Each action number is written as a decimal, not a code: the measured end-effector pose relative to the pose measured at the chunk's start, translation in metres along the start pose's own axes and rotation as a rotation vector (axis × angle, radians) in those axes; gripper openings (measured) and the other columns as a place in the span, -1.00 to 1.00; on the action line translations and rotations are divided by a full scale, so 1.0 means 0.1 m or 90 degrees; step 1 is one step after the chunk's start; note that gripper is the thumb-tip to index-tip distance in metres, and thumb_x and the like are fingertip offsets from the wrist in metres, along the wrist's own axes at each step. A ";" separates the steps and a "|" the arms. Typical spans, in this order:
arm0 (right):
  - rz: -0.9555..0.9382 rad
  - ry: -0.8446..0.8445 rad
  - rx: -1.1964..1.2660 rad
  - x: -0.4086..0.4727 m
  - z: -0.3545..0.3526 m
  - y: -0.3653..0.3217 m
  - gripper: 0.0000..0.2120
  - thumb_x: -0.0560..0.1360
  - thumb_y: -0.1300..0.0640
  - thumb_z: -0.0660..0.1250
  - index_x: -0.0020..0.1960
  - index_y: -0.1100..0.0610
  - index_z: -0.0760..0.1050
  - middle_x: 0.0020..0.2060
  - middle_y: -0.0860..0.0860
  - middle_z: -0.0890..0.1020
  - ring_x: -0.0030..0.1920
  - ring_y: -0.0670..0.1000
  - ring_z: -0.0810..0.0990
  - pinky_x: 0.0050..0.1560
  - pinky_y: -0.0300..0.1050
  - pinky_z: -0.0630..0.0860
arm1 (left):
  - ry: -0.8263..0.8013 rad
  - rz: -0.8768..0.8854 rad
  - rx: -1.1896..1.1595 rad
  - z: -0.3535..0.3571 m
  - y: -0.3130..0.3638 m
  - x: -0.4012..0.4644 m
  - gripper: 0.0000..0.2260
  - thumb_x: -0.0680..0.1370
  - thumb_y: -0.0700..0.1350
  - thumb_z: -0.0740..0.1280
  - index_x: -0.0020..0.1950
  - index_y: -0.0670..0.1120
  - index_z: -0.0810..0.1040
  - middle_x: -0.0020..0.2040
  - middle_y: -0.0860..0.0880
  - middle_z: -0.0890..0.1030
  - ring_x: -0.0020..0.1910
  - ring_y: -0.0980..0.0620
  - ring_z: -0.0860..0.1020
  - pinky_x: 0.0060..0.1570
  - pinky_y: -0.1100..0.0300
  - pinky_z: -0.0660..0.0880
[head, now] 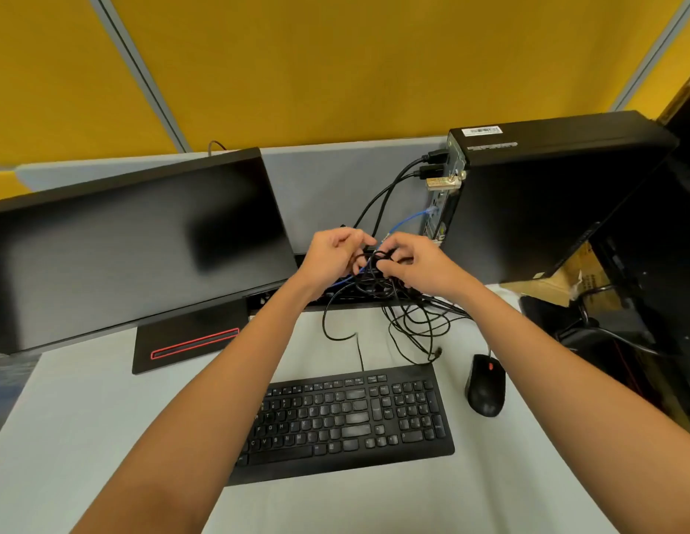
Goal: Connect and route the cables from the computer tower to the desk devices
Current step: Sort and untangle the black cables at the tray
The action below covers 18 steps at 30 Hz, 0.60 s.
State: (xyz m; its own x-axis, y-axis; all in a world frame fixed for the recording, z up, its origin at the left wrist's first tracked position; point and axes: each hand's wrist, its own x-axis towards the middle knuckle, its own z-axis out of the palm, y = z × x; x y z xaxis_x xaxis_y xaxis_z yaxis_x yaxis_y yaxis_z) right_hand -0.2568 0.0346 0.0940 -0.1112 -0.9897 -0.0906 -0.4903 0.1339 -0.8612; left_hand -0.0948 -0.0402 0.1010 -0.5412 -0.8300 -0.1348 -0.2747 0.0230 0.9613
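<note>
both hands met over the desk's rear edge: my left hand (333, 253) and right hand (416, 262) each pinched the cable bundle (375, 264), black leads with one blue. it looked light, limp and snag-prone; i judged gripping near the plugs best. leads already ran to the tower (544, 202); keyboard (347, 418) and mouse (485, 385) sat nearer.
</note>
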 end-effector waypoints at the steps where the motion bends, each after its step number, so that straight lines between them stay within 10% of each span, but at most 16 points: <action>1: -0.023 0.010 -0.019 0.02 0.03 -0.01 -0.95 0.52 0.16 0.37 -0.04 0.13 0.53 -0.32 0.06 0.60 -0.37 -0.06 0.50 -0.27 -0.05 0.50 | 0.013 -0.015 -0.019 0.01 0.04 0.00 -0.80 0.64 -0.16 0.20 -0.02 -0.18 0.61 -0.41 -0.03 0.45 -0.52 0.18 0.36 -0.46 0.35 0.30; 10: -0.043 0.120 -0.027 0.19 0.04 0.02 -0.90 0.47 0.16 0.45 -0.04 0.12 0.57 -0.17 -0.02 0.63 -0.19 -0.06 0.59 -0.07 -0.21 0.54 | 0.073 0.041 0.189 -0.02 0.15 0.08 -0.91 0.44 -0.12 0.47 -0.12 -0.08 0.59 -0.33 0.02 0.58 -0.41 0.10 0.48 -0.32 0.23 0.40; 15: 0.117 -0.195 0.016 -0.08 0.08 0.38 -0.81 0.52 0.05 0.39 0.08 0.10 0.54 -0.15 -0.01 0.63 -0.11 -0.06 0.59 0.06 -0.13 0.48 | 0.212 0.069 0.024 -0.15 0.37 0.02 -0.98 0.53 -0.26 0.28 -0.08 -0.16 0.49 -0.48 0.04 0.41 -0.61 0.22 0.31 -0.54 0.34 0.27; 18: 0.123 -0.149 -0.011 -0.24 0.07 0.62 -0.85 0.60 0.24 0.23 -0.13 0.15 0.51 -0.29 0.03 0.60 -0.21 -0.01 0.56 0.04 0.06 0.53 | 0.308 0.088 0.010 -0.23 0.48 0.06 -0.97 0.56 -0.25 0.24 -0.04 -0.15 0.42 -0.47 0.03 0.37 -0.64 0.21 0.27 -0.58 0.35 0.22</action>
State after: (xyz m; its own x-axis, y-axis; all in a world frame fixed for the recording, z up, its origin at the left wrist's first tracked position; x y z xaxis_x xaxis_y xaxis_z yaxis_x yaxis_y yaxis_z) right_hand -0.2780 0.0662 0.0396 -0.0030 -0.9305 -0.3663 -0.4943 0.3198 -0.8083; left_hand -0.0933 -0.0572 0.1514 -0.1442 -0.9817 0.1241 -0.2403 0.1564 0.9580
